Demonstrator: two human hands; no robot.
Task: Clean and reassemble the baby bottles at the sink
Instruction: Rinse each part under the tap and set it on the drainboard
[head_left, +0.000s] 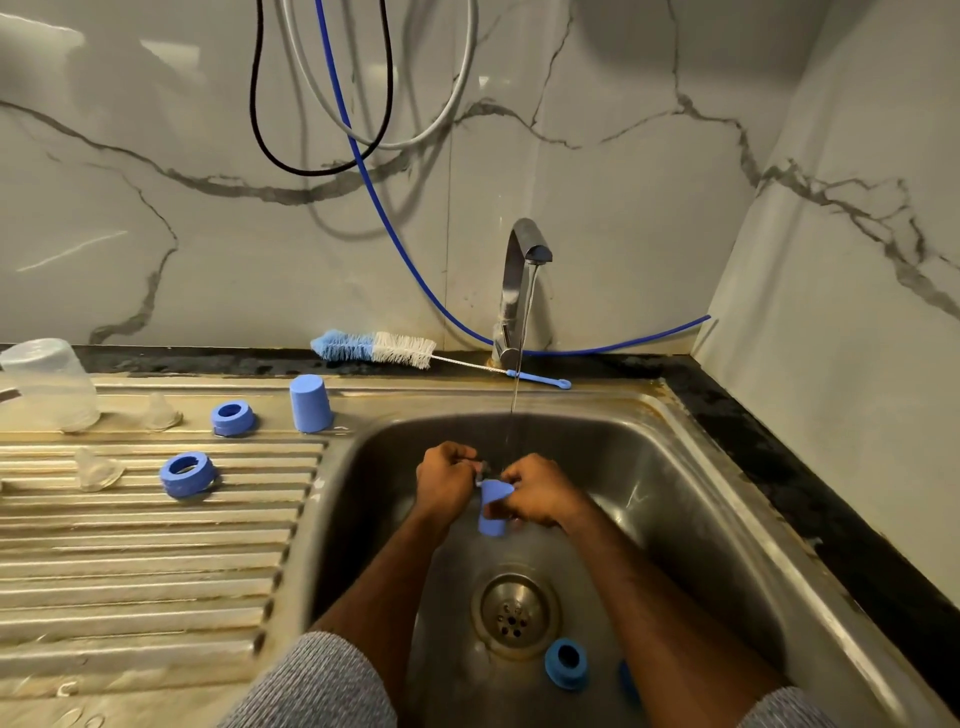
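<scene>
A blue bottle cap (492, 512) was held over the sink (691, 499) basin, just beside the running stream from the tap (522, 275). The right hand (540, 493) gripped it with curled fingers; the left hand (447, 480) pinched something small and dark at its top. Another blue ring (566, 664) lay near the drain (515, 613). On the ribbed surface (130, 561) to the left stood two blue rings (232, 417), a cap (310, 404) and clear teats (96, 470).

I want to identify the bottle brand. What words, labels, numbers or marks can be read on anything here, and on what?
None can be read.
Blue cap held in both hands under the tap: no print shows.
Blue cap and blue rings on the drainboard: plain.
Clear cup at the far left: any marking too faint to tell.
Brush: no label shows.
</scene>
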